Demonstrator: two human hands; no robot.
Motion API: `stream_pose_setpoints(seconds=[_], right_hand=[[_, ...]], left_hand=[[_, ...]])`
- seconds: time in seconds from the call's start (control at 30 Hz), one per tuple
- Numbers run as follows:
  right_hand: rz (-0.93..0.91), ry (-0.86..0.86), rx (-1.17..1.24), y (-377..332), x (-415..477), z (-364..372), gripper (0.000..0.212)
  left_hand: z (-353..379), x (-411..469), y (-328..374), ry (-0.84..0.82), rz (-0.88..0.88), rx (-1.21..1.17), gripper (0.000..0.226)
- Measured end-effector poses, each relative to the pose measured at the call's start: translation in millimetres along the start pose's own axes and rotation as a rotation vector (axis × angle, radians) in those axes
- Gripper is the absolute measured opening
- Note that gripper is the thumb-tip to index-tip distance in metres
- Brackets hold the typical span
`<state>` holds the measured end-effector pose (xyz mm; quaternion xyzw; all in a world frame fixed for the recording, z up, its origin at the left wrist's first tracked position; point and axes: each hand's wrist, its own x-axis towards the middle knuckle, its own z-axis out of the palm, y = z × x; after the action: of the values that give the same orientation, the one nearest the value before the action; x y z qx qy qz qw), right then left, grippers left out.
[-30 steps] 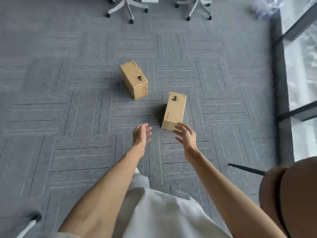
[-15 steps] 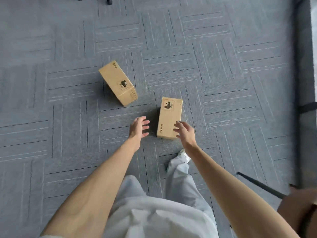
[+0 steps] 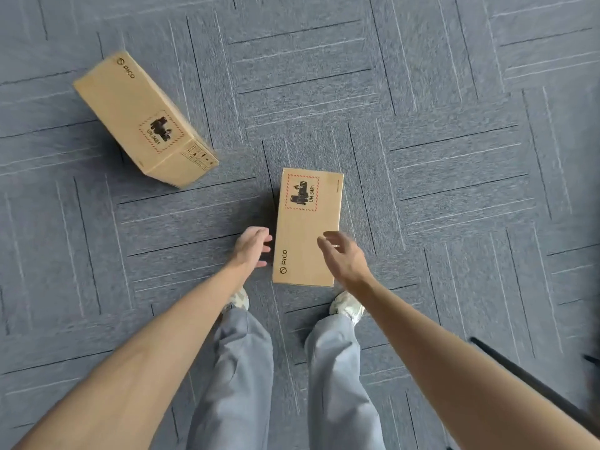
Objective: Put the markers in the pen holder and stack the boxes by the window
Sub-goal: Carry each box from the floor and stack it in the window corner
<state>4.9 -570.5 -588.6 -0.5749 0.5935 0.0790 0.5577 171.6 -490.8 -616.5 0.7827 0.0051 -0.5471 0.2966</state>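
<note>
Two brown cardboard boxes lie on the grey carpet. The near box [image 3: 303, 219] lies lengthwise straight in front of my feet, label side up. My left hand [image 3: 251, 246] hovers open just left of its left edge, fingers spread. My right hand [image 3: 345, 256] is open over the box's right near corner; whether it touches the box is unclear. The second box [image 3: 139, 116] lies at an angle further away to the left, apart from both hands. No markers or pen holder are in view.
Grey carpet tiles [image 3: 454, 157] cover the whole floor around the boxes. A thin black bar [image 3: 532, 388], like a furniture leg, slants across the lower right corner. My two shoes stand just behind the near box.
The view has closed in and tipped down onto the boxes; chairs and window have left the frame. Both hands have come up to the near box, one on each side.
</note>
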Motion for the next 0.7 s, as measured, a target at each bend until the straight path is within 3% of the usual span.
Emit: stream_pose_setpoints(seconds=[0.27, 0.37, 0.43, 0.6, 0.7], right_hand=[[0.041, 0.014, -0.108, 47.4, 93.2, 29.7, 0.058], [0.036, -0.028, -0.135, 57.1, 112.3, 28.9, 0.062], [0.03, -0.059, -0.151, 58.5, 120.1, 25.1, 0.064], [0.031, -0.066, -0.091, 58.5, 129.5, 7.9, 0.064], [0.009, -0.092, -0.094, 68.2, 130.7, -4.8, 0.058]], left_hand=[[33.1, 111.5, -10.4, -0.118, -0.149, 0.107, 0.051], [48.8, 123.3, -15.5, -0.181, -0.131, 0.089, 0.034], [56.1, 125.6, -17.1, -0.119, -0.106, 0.075, 0.023], [69.9, 120.1, -16.5, -0.048, -0.068, -0.007, 0.028], [80.1, 115.5, -14.7, -0.059, -0.064, -0.01, 0.017]])
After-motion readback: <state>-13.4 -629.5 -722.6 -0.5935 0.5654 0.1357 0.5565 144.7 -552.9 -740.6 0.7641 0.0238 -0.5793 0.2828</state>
